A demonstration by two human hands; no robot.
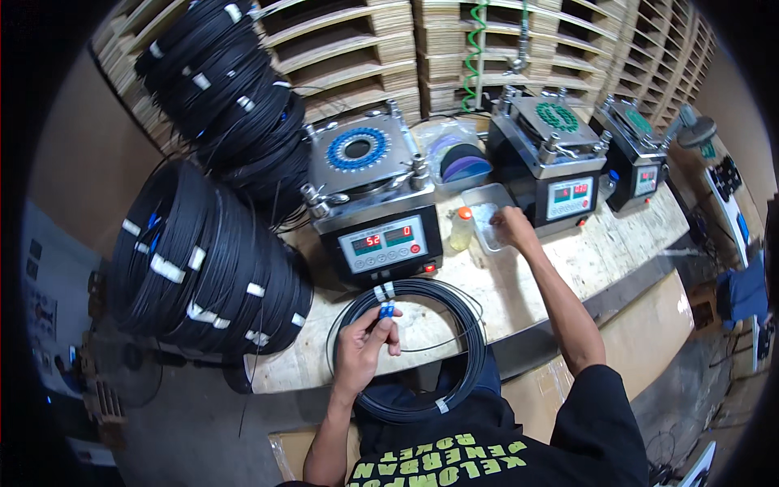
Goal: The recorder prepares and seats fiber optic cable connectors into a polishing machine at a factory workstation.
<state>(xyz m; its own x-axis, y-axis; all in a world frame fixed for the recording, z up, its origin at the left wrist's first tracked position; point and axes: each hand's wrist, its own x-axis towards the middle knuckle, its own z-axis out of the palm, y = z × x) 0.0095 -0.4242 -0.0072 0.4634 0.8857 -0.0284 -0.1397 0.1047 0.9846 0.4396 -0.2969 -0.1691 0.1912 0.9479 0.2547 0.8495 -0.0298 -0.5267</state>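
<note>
My left hand (367, 349) pinches a pair of small blue cable connectors (387, 311) between thumb and fingers. They belong with a coil of black cable (476, 361) that hangs over the table's front edge against my lap, bound with white ties. Farther right, my right hand (513, 228) dips into a clear plastic tub (480, 208). Its fingers are curled together, and whatever they hold is hidden. Just left of the tub stands a small bottle with an orange cap (462, 230).
Tall stacks of black cable coils (231, 252) rise at the left. A polishing machine with a blue-ringed plate (375, 191) stands behind the coil; two green-ringed machines (552, 154) stand to the right. Purple and dark discs (465, 165) lie between them. Wooden pallets (341, 40) fill the back.
</note>
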